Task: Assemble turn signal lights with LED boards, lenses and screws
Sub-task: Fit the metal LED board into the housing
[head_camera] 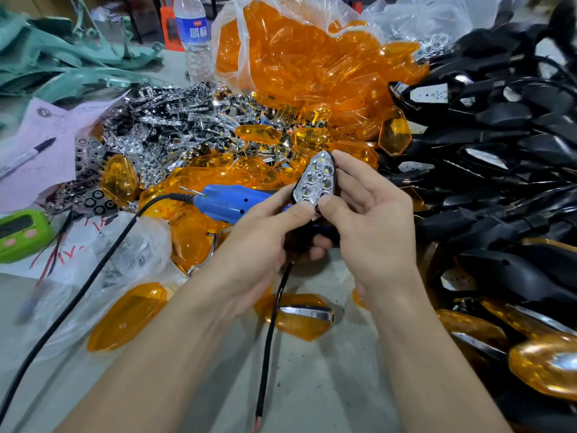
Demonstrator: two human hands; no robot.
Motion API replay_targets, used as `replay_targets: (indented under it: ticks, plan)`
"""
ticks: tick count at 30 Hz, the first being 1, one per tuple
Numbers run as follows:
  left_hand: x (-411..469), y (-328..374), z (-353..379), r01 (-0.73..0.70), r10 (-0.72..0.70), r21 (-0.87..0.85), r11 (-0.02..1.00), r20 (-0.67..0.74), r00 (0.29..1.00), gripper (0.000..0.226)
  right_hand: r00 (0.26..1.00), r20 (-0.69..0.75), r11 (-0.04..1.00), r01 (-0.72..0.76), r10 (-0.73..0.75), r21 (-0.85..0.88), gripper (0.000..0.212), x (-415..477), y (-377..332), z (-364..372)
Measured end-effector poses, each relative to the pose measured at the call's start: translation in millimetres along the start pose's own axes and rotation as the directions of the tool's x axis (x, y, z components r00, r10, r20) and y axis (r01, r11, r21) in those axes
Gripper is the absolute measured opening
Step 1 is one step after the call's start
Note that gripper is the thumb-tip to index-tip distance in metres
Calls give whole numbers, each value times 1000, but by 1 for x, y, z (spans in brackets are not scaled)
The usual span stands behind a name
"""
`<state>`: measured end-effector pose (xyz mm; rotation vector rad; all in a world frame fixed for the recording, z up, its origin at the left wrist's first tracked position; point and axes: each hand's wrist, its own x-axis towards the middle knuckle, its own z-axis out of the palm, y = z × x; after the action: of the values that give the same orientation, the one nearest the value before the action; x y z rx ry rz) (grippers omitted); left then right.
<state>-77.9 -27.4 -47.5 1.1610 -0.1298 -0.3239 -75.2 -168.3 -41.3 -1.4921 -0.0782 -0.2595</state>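
Both hands hold one turn signal housing [315, 179], black, with a chrome honeycomb reflector facing me. My left hand [259, 242] grips its lower left side, thumb on the reflector's bottom edge. My right hand [371, 220] pinches its right side, thumb at the bottom and fingers curled over the top. Its black wire [270, 335] hangs down toward me. A blue electric screwdriver [231, 200] lies just left of my hands. Loose orange lenses [218, 173] lie behind it, and a heap of chrome reflectors [162, 126] sits further left.
A clear bag of orange lenses [299, 57] stands at the back. Black housings [505, 145] pile up along the right. Assembled orange lights [543, 364] lie at lower right. A water bottle [193, 35], a marker [28, 157] on paper and a green timer [22, 235] sit left.
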Motion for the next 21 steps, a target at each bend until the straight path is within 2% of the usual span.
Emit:
replay_targets:
  ticks: [4, 8, 10, 13, 15, 17, 19, 21]
  plan:
    - [0, -1, -2, -65, 64, 32, 997, 29, 998, 42, 1000, -7, 1000, 26, -26, -3, 55, -1, -2, 1]
    - [4, -5, 0, -187, 196, 142, 972, -58, 979, 51, 987, -92, 964, 109, -135, -243, 39, -8, -4, 4]
    - [5, -6, -1, -211, 230, 201, 957, -78, 970, 55, 975, -128, 946, 135, -179, -295, 27, -11, -5, 6]
    - [3, -6, -2, -225, 254, 261, 939, -85, 963, 52, 978, -168, 954, 71, -124, -292, 6, -11, -4, 7]
    - [2, -6, -2, -236, 284, 382, 894, -76, 956, 52, 978, -182, 919, 26, -106, -394, 19, -11, -4, 6]
    - [2, -6, -3, -235, 323, 526, 818, -81, 943, 56, 982, -177, 908, -11, -70, -418, 23, -10, -5, 6]
    - [2, -6, -5, -215, 327, 580, 785, -94, 940, 62, 986, -162, 927, -36, -26, -373, 16, -9, -5, 5]
    - [1, -6, -6, -199, 297, 565, 801, -86, 951, 67, 986, -160, 955, -85, 39, -285, 12, -7, -4, 3]
